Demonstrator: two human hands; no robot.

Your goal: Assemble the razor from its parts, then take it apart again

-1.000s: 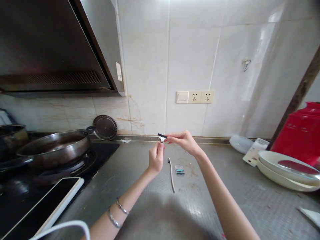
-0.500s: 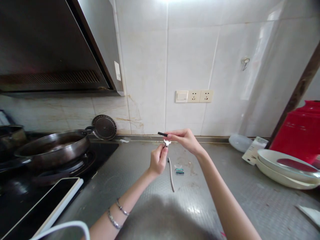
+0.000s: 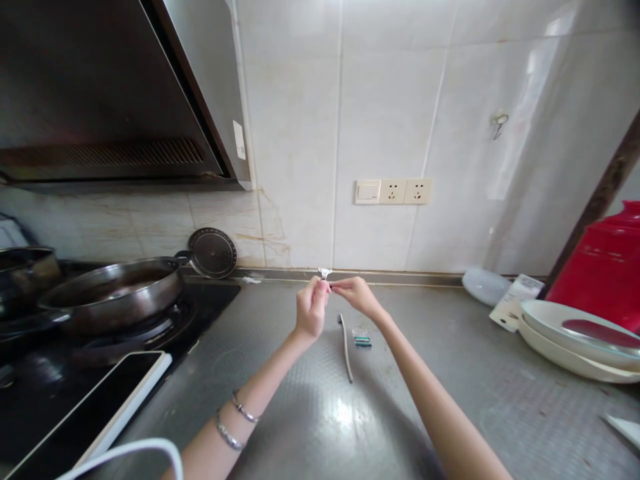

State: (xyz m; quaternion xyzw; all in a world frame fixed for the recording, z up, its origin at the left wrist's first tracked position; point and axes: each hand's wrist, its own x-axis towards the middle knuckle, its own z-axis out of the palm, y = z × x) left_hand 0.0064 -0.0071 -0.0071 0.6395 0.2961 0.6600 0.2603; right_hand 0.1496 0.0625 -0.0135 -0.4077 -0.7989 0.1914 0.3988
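Note:
My left hand [image 3: 310, 310] is closed around a small white T-shaped piece [image 3: 325, 273], which looks like the head of a razor and sticks up above the thumb. My right hand [image 3: 358, 295] pinches a small dark bar-like piece [image 3: 332, 287], mostly hidden by the fingers and close against the left thumb. Whether the two pieces touch, I cannot tell. Below the hands, a thin grey-white handle [image 3: 346, 350] lies on the steel counter [image 3: 280, 413]. Beside it is a small clear pack with green and black strips [image 3: 363, 341], possibly razor blades.
Left, a steel pan [image 3: 115, 297] sits on the black stove, with a phone-like device [image 3: 100, 407] and a white cable [image 3: 135, 447] nearer me. Right are a clear bowl [image 3: 485, 287], a white box [image 3: 515, 303], stacked dishes [image 3: 550, 343] and a red container [image 3: 595, 260]. Wall sockets [image 3: 393, 191] face me.
My right hand has lowered the dark piece from above the white piece to beside my left thumb. The white piece has turned and risen slightly. The view has shifted a little.

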